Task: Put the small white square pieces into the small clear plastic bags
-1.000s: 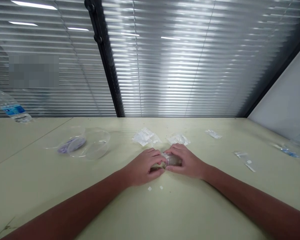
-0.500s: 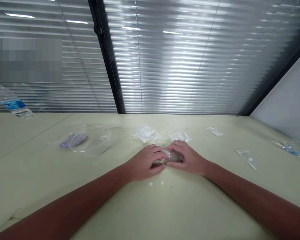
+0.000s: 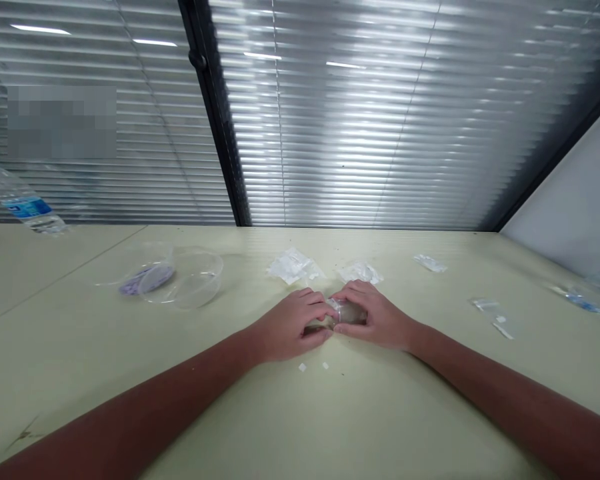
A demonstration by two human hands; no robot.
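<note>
Both my hands rest on the pale table [image 3: 330,427], fingertips meeting over a small clear plastic packet [image 3: 341,313]. My left hand [image 3: 290,327] curls its fingers onto the packet's left end. My right hand [image 3: 375,319] pinches the packet's right end. What is inside the packet is too small to make out. Two tiny white scraps [image 3: 313,367] lie on the table just in front of my hands.
A clear plastic bowl [image 3: 193,277] with a purple lid [image 3: 147,280] beside it sits at the left. Crumpled clear packets [image 3: 293,265] [image 3: 360,272] lie behind my hands, and more bits [image 3: 493,313] at the right. A water bottle [image 3: 17,203] lies far left. Window blinds stand behind the table.
The camera view has tipped slightly. My hands stay together on the packet with almost no movement.
</note>
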